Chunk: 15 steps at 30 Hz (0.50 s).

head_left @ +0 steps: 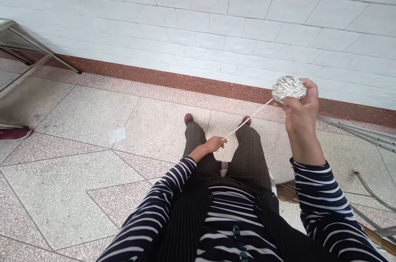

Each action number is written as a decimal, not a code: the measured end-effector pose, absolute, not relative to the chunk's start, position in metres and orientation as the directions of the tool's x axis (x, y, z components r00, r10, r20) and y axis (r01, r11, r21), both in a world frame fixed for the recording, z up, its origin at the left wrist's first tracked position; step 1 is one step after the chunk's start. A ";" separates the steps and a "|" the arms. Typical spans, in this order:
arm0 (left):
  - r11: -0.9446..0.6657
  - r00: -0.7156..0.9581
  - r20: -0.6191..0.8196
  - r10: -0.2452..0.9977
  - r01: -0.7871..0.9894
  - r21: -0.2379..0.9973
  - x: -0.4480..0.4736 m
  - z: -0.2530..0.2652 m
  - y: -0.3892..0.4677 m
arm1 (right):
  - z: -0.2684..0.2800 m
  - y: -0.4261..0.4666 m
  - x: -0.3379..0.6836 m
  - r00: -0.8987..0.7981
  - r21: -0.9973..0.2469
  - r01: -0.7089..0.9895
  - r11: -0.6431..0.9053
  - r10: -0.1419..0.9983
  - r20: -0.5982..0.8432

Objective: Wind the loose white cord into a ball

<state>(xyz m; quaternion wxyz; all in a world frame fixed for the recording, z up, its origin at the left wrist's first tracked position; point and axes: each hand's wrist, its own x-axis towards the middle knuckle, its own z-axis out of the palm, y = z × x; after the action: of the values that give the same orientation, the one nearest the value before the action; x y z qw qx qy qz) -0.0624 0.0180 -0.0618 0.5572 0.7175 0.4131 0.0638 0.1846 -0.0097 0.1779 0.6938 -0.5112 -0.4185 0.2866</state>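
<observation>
In my raised right hand [301, 109] is a ball of off-white yarn [287, 88], gripped between thumb and fingers at the right of the head view. From the ball a single yarn strand [252, 116] runs taut down and left to my left hand [214, 144]. The fingers of that hand are pinched round the strand, low in front of my knees. Striped sleeves cover both forearms, and my legs in dark trousers show below.
A metal-framed table [46, 51] stands at the left, with a person's dark red shoe [15, 133] near it. White paper [117, 135] lies on the floor. Metal legs [361, 130] and broom bristles [287, 191] are at the right. A tiled wall [210, 18] is ahead.
</observation>
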 end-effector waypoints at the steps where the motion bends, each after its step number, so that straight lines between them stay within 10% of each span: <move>1: -0.037 0.621 -0.394 0.678 0.564 0.825 -0.068 -0.066 0.018 | 0.181 -0.012 0.187 0.485 -0.945 0.027 0.326 0.822 0.298; 10: -0.182 0.618 0.000 0.786 0.231 0.956 -0.022 0.010 0.042 | 0.163 -0.028 0.127 0.119 -0.994 -0.091 -0.065 0.990 -0.075; 15: -0.173 0.701 -0.021 0.713 0.204 0.963 -0.016 -0.006 0.012 | 0.159 -0.019 0.133 0.216 -0.989 -0.146 -0.021 0.975 -0.053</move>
<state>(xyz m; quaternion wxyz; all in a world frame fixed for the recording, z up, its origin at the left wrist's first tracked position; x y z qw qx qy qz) -0.0156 0.0124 -0.0060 0.5615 0.7316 0.3134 0.2264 0.1328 -0.0189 0.1592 0.5773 -0.5243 -0.3950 0.4856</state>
